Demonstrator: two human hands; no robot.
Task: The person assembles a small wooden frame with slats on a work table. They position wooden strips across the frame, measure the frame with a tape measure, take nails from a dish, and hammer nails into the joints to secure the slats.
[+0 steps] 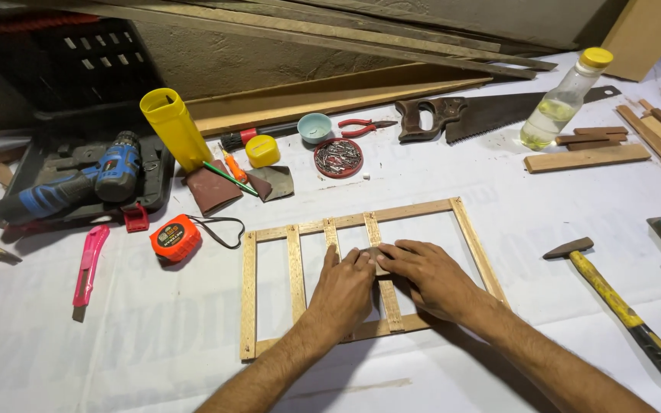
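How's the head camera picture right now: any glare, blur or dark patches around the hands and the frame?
Head view: sharp and evenly lit over the wooden frame; left hand and right hand cast only soft shadows; no glare on the white table cover; the top left corner behind the drill is dark.

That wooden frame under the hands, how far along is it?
The frame looks assembled: outer rails and several upright slats are in place. Both hands, left hand and right hand, press a small dark piece, perhaps sandpaper, on a middle slat. The wood looks bare, so any finishing seems left. The hammer and saw lie aside.
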